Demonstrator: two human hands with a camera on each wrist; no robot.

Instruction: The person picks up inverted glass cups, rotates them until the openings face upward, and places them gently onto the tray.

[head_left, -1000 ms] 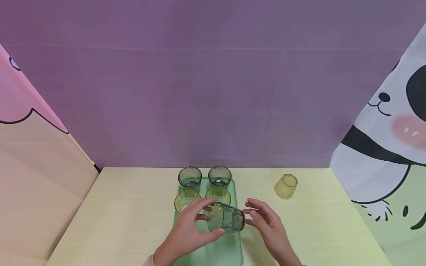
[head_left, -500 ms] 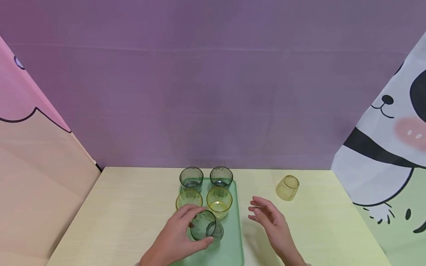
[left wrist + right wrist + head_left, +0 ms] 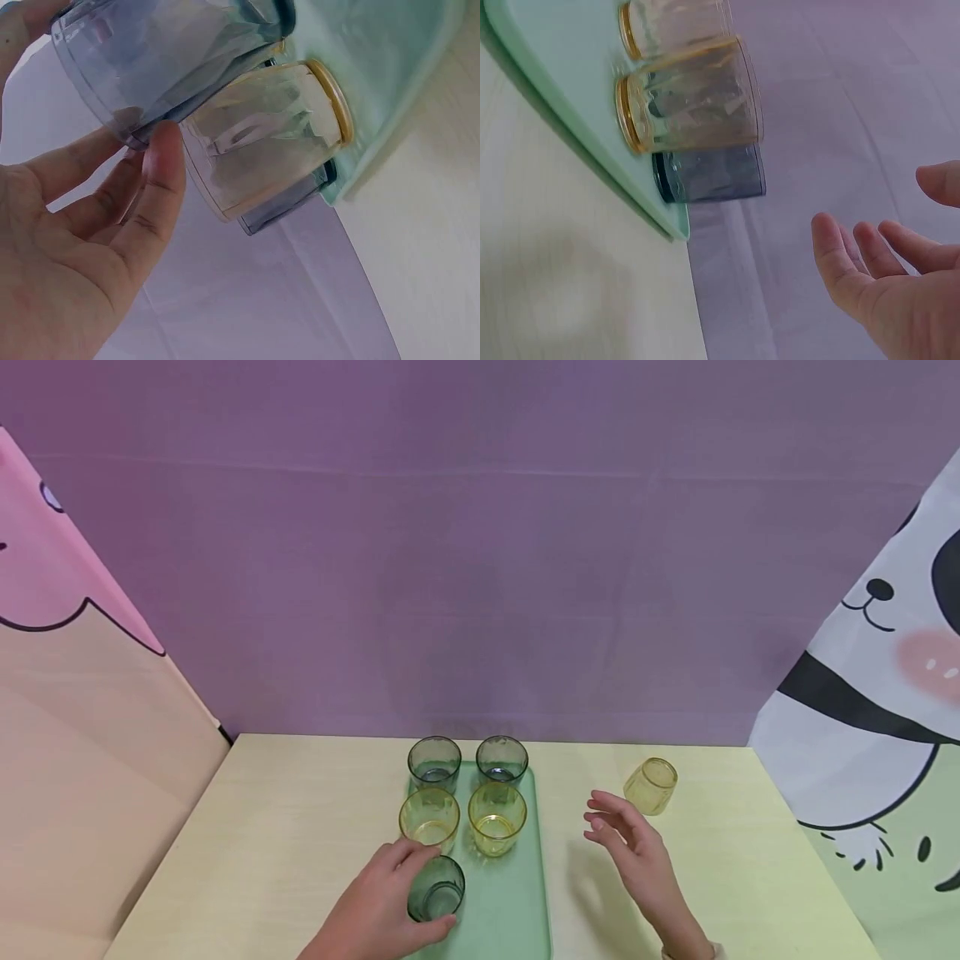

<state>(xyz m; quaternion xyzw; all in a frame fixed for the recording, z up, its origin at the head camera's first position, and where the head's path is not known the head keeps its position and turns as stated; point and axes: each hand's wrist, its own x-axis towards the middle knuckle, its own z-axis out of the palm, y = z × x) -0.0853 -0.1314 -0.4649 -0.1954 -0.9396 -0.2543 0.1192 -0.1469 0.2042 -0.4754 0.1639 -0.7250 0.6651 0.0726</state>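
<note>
My left hand (image 3: pixel 375 902) grips a smoky grey-green glass (image 3: pixel 437 893) near its rim, fingers on the far side and thumb on the near side. The glass is upright over the near left part of a pale green tray (image 3: pixel 506 902); in the left wrist view the hand (image 3: pixel 97 217) pinches the rim of the glass (image 3: pixel 172 60). Just beyond it are two yellow glasses (image 3: pixel 497 818), mouths up. My right hand (image 3: pixel 637 860) hovers right of the tray, fingers loosely bent and holding nothing, also in the right wrist view (image 3: pixel 900 277).
Two smoky grey glasses (image 3: pixel 435 764) stand mouth up at the tray's far end. An amber glass (image 3: pixel 651 787) sits upside down on the pale wooden table (image 3: pixel 300 827), beyond my right hand. A purple cloth (image 3: pixel 480 568) hangs behind the table.
My left hand has turned the grey-green glass from lying sideways to upright and brought it left and down toward the tray. My right hand has drawn away to the right.
</note>
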